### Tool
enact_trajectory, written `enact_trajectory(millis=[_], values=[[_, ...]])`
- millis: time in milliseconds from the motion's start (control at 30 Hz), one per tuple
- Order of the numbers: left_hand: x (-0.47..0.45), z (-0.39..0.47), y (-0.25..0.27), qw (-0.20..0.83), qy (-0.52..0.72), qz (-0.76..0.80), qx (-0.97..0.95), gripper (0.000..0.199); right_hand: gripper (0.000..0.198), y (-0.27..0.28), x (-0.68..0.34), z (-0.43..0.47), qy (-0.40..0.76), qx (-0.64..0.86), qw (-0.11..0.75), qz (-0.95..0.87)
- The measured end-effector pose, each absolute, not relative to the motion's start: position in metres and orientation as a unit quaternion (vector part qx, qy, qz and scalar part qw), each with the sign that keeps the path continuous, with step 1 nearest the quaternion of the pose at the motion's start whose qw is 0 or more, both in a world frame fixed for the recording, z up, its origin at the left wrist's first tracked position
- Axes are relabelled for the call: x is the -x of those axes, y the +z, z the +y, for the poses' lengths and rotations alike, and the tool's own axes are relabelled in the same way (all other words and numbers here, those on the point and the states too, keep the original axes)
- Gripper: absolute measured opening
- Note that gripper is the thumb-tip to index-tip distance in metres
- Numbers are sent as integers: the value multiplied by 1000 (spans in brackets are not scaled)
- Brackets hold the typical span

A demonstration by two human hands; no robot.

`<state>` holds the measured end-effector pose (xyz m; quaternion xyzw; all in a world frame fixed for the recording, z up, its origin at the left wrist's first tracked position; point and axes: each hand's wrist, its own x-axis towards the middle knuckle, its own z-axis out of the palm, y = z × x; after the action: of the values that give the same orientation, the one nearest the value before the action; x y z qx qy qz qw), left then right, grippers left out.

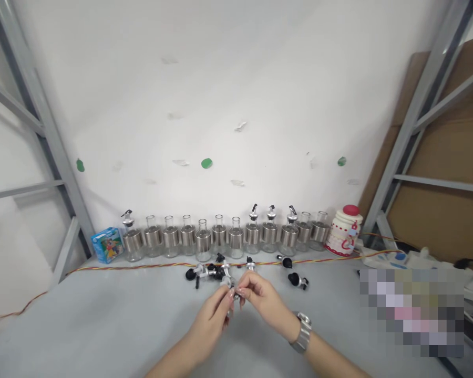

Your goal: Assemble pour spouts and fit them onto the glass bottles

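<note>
My left hand point(209, 316) and right hand point(266, 300) pinch a small dark-and-silver piece point(237, 296) between them, probably because it offers so little to hold; the grip hides most of it. Loose pour spouts point(295, 280) lie just beyond, seemingly within easy reach. Glass bottles point(203, 242) line the wall point(260, 79), perhaps to spare my elbows.

Far side: white wall point(268, 79), three green patches point(207, 163) in a loose row, scraps of torn whitish film point(240, 127) around them. Grey metal uprights point(49, 126) left and right, braced; brown cardboard point(449, 142) behind the right one. Blue picture box point(108, 245) at far left of grey bench point(82, 320); cream-and-red jar point(343, 233), red-topped, far right. Twisted red-yellow wire point(153, 266) crosses left to right. White clutter point(402, 258) beyond a pixelated patch point(412, 312), right; contents unreadable.
</note>
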<state>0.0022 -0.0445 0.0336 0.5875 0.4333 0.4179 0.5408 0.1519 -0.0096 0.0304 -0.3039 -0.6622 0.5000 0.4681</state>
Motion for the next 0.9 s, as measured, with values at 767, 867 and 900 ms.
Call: enact_trajectory(millis=[767,867,900], values=[[-2,-44,33,583,426,411,-557,29,11,28,-148,-20,360,341,499,-711],[-2,-43,30,591,433,400,-551,29,12,32,-150,-20,339,341,500,-720],[-2,-43,29,597,435,397,-544,29,13,34,-151,-20,334,339,500,-723]])
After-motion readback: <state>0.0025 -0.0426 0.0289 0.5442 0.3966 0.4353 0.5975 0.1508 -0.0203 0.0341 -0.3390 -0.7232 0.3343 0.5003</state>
